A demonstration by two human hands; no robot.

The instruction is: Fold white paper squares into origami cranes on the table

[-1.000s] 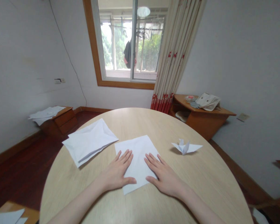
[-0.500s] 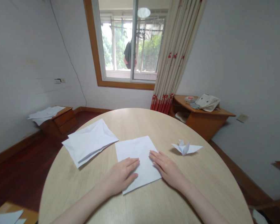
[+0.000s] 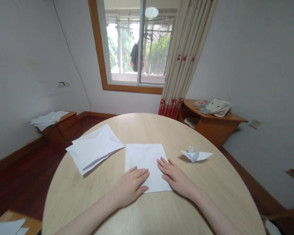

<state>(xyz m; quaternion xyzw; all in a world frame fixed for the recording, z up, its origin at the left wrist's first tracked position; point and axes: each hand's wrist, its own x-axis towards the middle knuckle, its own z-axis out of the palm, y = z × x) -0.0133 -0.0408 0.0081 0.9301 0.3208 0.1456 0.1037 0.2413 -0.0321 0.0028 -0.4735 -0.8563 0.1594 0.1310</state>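
Observation:
A square sheet of white paper point(image 3: 143, 160) lies flat on the pale wood round table point(image 3: 201, 199), with its far edge now level. My left hand point(image 3: 131, 186) rests flat on the sheet's near left corner, and my right hand point(image 3: 175, 179) lies flat on its right side, fingers spread. Neither hand grips anything. To the left, a loose pile of folded white paper point(image 3: 94, 148) lies on the table. A white origami crane point(image 3: 194, 155) stands to the right of my right hand, untouched.
Behind the table, a low wooden cabinet point(image 3: 61, 125) holds white sheets at left. A corner shelf point(image 3: 210, 119) at right bears a cloth bag point(image 3: 218, 107) and a small dish point(image 3: 199, 103). More white paper point(image 3: 7, 227) lies on a wooden surface at bottom left.
The sheet has turned from a tilted position until its far edge sits level, and has shifted right. Both hands moved with it, staying on the paper.

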